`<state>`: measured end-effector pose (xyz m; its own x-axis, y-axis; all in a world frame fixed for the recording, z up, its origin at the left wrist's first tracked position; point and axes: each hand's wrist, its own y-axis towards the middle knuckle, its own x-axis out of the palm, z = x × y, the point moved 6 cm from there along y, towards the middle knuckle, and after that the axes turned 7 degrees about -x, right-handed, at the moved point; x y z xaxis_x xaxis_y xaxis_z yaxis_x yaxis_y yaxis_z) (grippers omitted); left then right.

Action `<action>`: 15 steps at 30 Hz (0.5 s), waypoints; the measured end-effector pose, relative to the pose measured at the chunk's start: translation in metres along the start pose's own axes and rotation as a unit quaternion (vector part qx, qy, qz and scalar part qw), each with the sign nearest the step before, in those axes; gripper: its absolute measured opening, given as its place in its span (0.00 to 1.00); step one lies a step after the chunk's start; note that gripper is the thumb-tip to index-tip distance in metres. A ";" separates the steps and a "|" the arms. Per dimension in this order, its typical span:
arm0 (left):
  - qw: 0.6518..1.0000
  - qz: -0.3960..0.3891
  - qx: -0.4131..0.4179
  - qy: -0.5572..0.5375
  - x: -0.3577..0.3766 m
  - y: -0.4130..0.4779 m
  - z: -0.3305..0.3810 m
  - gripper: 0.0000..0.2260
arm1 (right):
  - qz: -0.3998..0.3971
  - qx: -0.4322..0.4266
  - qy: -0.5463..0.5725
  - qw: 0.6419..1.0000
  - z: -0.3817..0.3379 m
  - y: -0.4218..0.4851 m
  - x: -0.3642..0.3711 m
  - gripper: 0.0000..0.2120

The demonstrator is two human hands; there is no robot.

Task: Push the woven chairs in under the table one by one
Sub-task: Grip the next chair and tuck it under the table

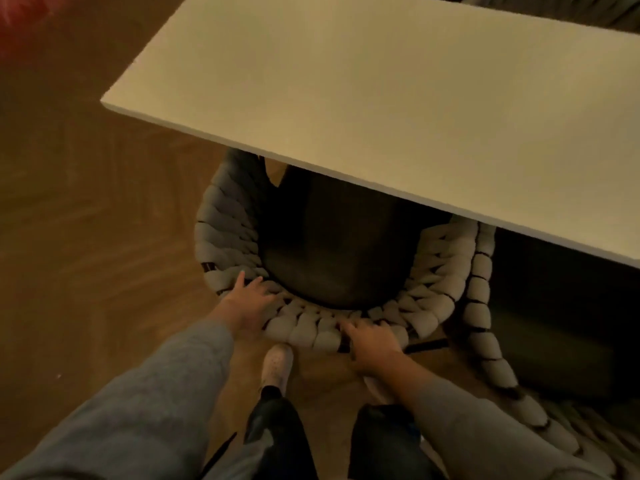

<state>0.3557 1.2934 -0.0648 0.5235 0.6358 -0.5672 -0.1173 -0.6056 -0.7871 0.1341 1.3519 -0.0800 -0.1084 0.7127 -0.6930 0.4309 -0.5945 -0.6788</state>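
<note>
The step in hand is judged to be the pushing-in of one woven chair, which stands at the near edge of the white surface with the front of its seat hidden beneath that edge and its curved back turned toward the person. The left hand is laid open on the left part of the back's thick woven rim, fingers spread and pressed against the weave. The right hand is laid on the rim further right, and its fingers appear stretched forward over the weave rather than curled round it, though the blur leaves some doubt. A pale shoe is planted on the wooden floor just behind the chair. For the next move an even forward push from both hands is judged to be needed, so that the chair slides straight and its arms pass under the edge without catching. A second woven chair is seen just beside the first on the right, its back well out from the surface, and is judged to be waiting its turn. No true container is in view; only the chair's woven shell holds anything, a dark seat cushion lying in it.
</note>
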 end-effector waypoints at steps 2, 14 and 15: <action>0.996 -0.005 0.088 0.016 -0.003 0.009 -0.007 0.35 | 0.015 0.052 0.010 0.998 -0.006 0.003 -0.005 0.28; 0.973 0.135 0.188 -0.007 0.014 0.006 -0.025 0.20 | 0.014 0.171 -0.010 0.985 -0.028 0.005 0.004 0.18; 0.973 0.140 0.186 -0.013 0.019 0.003 -0.027 0.20 | 0.015 0.173 -0.010 0.985 -0.033 0.004 0.007 0.18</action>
<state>0.3879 1.2906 -0.0712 0.4067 0.4854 -0.7740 -0.5513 -0.5452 -0.6316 0.1648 1.3668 -0.0799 -0.1199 0.6874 -0.7164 0.1039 -0.7089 -0.6976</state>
